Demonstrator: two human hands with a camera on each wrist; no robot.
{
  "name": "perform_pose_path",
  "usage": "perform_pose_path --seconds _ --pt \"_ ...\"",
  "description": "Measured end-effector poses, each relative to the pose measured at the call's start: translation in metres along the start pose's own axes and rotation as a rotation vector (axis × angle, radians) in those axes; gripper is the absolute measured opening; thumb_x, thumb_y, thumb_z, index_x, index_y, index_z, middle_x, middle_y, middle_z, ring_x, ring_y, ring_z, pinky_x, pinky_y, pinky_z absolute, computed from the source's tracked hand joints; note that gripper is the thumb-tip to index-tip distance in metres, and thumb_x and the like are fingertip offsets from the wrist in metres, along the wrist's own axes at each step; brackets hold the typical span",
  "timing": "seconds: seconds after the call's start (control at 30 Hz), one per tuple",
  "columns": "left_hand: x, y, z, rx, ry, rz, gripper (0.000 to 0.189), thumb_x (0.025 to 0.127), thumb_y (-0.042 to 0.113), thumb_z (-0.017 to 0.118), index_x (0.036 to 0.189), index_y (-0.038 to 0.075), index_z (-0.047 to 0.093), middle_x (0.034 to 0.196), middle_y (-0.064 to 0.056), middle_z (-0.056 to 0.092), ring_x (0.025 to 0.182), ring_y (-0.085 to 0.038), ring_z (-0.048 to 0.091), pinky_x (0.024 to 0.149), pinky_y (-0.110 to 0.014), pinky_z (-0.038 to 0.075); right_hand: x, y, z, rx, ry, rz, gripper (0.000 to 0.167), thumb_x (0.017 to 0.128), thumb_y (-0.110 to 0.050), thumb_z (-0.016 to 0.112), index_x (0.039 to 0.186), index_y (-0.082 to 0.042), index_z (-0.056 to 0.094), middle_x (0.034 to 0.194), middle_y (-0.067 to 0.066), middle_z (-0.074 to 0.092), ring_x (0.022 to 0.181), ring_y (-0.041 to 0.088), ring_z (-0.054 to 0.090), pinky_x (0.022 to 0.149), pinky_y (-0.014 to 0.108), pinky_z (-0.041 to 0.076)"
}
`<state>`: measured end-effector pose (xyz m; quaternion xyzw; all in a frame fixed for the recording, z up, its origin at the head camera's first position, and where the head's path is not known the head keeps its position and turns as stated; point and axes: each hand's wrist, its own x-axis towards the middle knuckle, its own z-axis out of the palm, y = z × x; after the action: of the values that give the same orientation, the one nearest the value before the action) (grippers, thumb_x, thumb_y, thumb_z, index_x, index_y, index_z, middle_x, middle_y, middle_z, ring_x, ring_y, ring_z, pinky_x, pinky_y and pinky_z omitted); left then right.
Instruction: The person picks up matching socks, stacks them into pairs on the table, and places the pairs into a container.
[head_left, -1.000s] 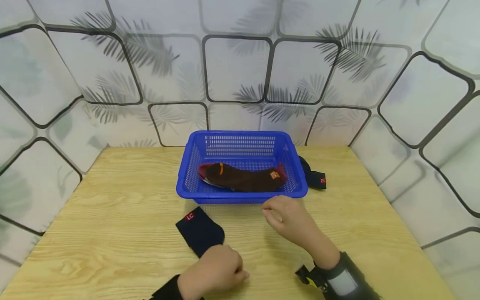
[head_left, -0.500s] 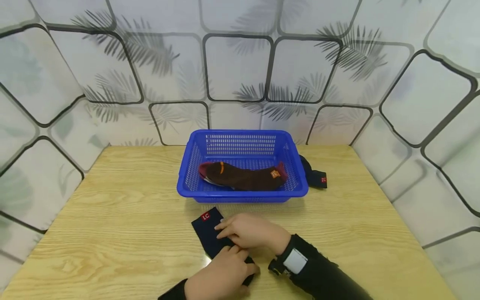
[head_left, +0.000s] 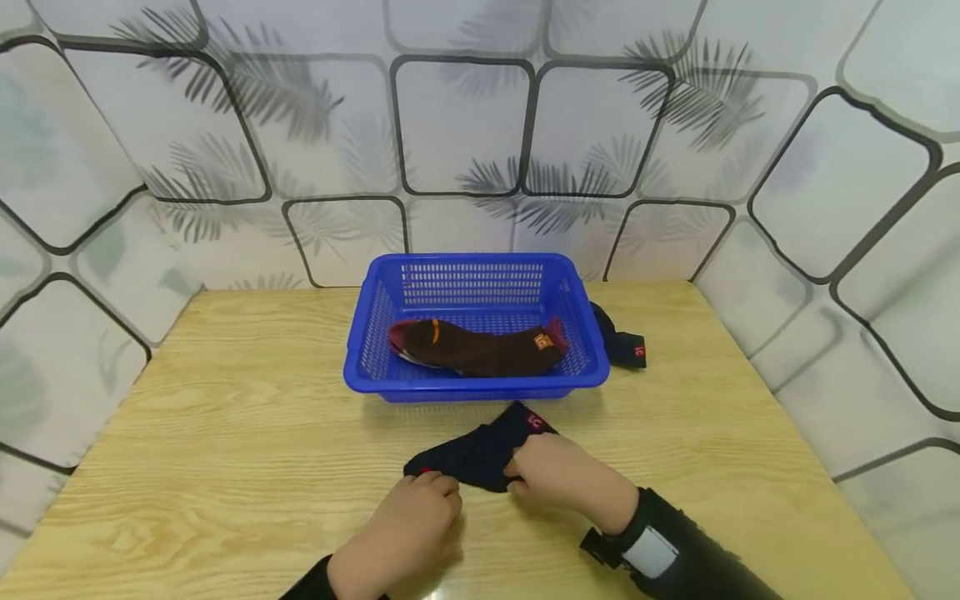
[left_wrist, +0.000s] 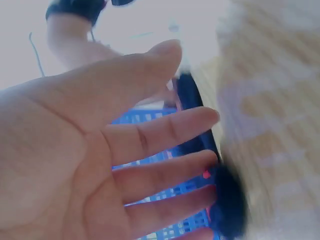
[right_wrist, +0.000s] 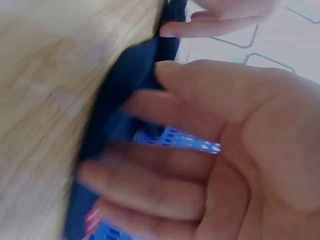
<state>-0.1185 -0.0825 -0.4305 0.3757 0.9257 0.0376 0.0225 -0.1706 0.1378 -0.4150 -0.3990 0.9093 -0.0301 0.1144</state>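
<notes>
Navy socks (head_left: 487, 450) with red labels lie on the table in front of the basket, one labelled end at the upper right, a bit of red at the left end. It is hard to tell whether this is one folded sock or two. My left hand (head_left: 408, 521) touches the left end, its fingers fairly straight in the left wrist view, thumb apart. My right hand (head_left: 566, 475) lies at the right part; in the right wrist view its extended fingers (right_wrist: 150, 190) rest against the dark fabric (right_wrist: 127, 75), the thumb not closed on them.
A blue plastic basket (head_left: 476, 385) stands behind the hands, holding brown and maroon socks (head_left: 487, 352). Beside its right wall lies another dark sock (head_left: 626, 348) with a red label. A patterned backdrop (head_left: 465, 125) encloses the wooden table (head_left: 247, 417) at the back and sides.
The right hand came from near the basket to the navy socks, then moved right. The labelled end swung from upper left to upper right. The left hand shifted slightly left and the hands are farther apart.
</notes>
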Motion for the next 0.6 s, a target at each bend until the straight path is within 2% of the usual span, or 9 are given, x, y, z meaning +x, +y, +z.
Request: perform_pose_path --seconds 0.1,0.23,0.33,0.4,0.47,0.53,0.6 --pt "-0.001 -0.004 -0.001 -0.002 0.025 -0.006 0.039 0.071 0.046 0.081 0.090 0.013 0.072 0.107 -0.002 0.066 0.099 -0.026 0.062 0.077 -0.042 0.052 -0.015 0.003 -0.002 0.014 -0.010 0.046 0.011 0.084 -0.019 0.073 0.090 -0.010 0.077 0.080 -0.002 0.071 0.072 0.012 0.066 0.066 0.028 0.054" --pt "0.001 0.001 -0.002 -0.010 0.105 0.050 0.028 0.076 0.041 0.078 0.086 0.017 0.070 0.100 0.000 0.066 0.092 -0.021 0.061 0.074 -0.036 0.051 -0.024 0.005 -0.002 -0.014 0.013 0.066 0.024 0.086 -0.021 0.071 0.106 -0.010 0.075 0.102 0.006 0.072 0.092 0.020 0.068 0.078 0.034 0.055" --pt "0.004 0.011 -0.001 -0.035 0.117 0.105 0.021 0.080 0.036 0.074 0.086 0.017 0.067 0.091 0.003 0.063 0.082 -0.014 0.059 0.069 -0.030 0.049 -0.026 0.005 0.000 0.002 0.013 0.052 0.032 0.087 -0.023 0.069 0.117 -0.010 0.071 0.122 0.012 0.066 0.108 0.025 0.064 0.089 0.037 0.053" --pt "0.005 0.016 0.002 -0.067 0.063 0.118 0.023 0.083 0.036 0.072 0.094 0.017 0.068 0.099 0.000 0.064 0.090 -0.016 0.061 0.074 -0.030 0.051 -0.027 0.004 0.003 0.017 -0.001 0.035 0.035 0.088 -0.024 0.068 0.120 -0.011 0.070 0.129 0.013 0.062 0.116 0.027 0.060 0.095 0.038 0.049" --pt "0.006 0.019 0.005 -0.090 -0.001 0.099 0.031 0.085 0.038 0.070 0.106 0.016 0.067 0.116 -0.006 0.063 0.105 -0.022 0.061 0.082 -0.035 0.052 -0.029 0.003 0.006 0.028 -0.024 0.021 0.036 0.088 -0.025 0.068 0.122 -0.013 0.069 0.133 0.012 0.059 0.120 0.029 0.057 0.099 0.040 0.047" --pt "0.007 0.019 0.007 -0.105 -0.040 0.067 0.043 0.087 0.040 0.068 0.122 0.015 0.062 0.135 -0.013 0.054 0.123 -0.030 0.052 0.093 -0.044 0.049 -0.030 0.002 0.007 0.028 -0.042 0.019 0.037 0.089 -0.026 0.067 0.124 -0.014 0.068 0.135 0.011 0.058 0.122 0.032 0.055 0.101 0.042 0.045" --pt "0.008 0.017 0.009 -0.119 -0.050 0.032 0.051 0.090 0.042 0.064 0.132 0.013 0.055 0.145 -0.018 0.044 0.134 -0.036 0.040 0.100 -0.052 0.043 -0.031 0.002 0.007 0.027 -0.051 0.025 0.037 0.090 -0.027 0.067 0.125 -0.015 0.068 0.136 0.010 0.057 0.123 0.033 0.055 0.101 0.043 0.045"
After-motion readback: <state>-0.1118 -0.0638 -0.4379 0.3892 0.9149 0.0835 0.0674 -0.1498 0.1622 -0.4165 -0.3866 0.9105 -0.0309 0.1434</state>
